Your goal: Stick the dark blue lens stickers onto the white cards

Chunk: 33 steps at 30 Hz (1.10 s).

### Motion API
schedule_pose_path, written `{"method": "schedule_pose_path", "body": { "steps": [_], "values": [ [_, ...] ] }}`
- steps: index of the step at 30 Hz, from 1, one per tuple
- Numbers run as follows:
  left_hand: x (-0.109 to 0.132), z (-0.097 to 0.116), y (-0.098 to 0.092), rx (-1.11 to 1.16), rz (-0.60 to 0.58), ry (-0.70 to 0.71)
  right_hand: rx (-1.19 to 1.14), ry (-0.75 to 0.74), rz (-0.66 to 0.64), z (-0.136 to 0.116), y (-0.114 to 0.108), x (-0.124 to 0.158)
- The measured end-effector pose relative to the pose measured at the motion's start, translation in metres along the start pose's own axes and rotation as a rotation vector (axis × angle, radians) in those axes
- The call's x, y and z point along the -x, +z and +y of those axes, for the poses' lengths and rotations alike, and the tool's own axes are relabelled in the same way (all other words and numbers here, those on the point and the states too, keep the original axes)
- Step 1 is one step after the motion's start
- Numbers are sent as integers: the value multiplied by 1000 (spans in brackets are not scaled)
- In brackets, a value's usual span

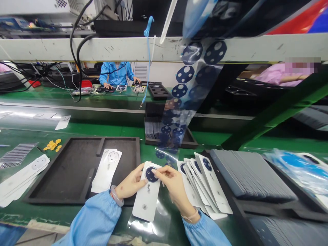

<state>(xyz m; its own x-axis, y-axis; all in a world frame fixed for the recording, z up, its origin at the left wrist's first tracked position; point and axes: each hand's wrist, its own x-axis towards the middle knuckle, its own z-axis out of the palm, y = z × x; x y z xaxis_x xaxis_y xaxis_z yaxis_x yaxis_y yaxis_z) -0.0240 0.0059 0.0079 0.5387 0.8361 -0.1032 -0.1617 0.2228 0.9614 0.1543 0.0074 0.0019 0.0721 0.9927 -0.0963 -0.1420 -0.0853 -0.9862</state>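
Observation:
My left hand [130, 183] grips the upper left side of a white phone back cover [145, 204], with the thumb lying on its face. A dark blue round film sticker [150, 174] with holes sits over the cover's camera area. At the sticker's right edge, my right hand [174, 183] is closed in a pinch, its fingertips on the film. Right of that hand, several white covers with dark blue circles [205, 191] lie fanned out. Left of my left hand, white covers with pale circles [107, 171] rest in a black tray [61, 177].
A clear strip of dark blue round stickers [185, 74] hangs from the shelf beam [123, 49] to the bench. Grey panels [251, 174] fill a rack at right. Yellow pieces [53, 145] lie behind the tray. Beyond the beam sits a co-worker in blue [116, 73].

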Motion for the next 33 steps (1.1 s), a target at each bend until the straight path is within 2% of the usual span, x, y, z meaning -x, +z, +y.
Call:
{"method": "schedule_pose_path", "body": {
  "steps": [8, 11, 13, 17, 19, 21, 23, 27, 29, 33],
  "values": [
    [1, -1, -1, -16, -7, -9, 10, -8, -1, 6, 0, 1],
    [0, 3, 3, -9, 14, -13, 77, -54, 6, 8, 0, 3],
    [0, 6, 5, -5, 28, -17, 196, -162, 31, 9, 1, 5],
    [-1, 6, 9, 21, 100, -35, 448, -467, 158, 12, 8, 11],
    [-1, 5, 9, 25, 145, -33, 488, -560, 206, 14, 12, 12],
    [-1, 5, 9, 18, 178, -34, 467, -593, 251, 15, 14, 12],
    [0, 6, 9, 18, 179, -40, 401, -551, 231, 14, 15, 11],
    [0, 6, 9, -2, 150, -58, 252, -279, -37, 8, 14, 12],
    [0, 5, 9, -34, 137, -71, 211, -180, -51, 7, 15, 13],
    [-2, 4, 7, -52, 106, -93, 113, -137, -32, 11, 14, 10]
  ]
}}
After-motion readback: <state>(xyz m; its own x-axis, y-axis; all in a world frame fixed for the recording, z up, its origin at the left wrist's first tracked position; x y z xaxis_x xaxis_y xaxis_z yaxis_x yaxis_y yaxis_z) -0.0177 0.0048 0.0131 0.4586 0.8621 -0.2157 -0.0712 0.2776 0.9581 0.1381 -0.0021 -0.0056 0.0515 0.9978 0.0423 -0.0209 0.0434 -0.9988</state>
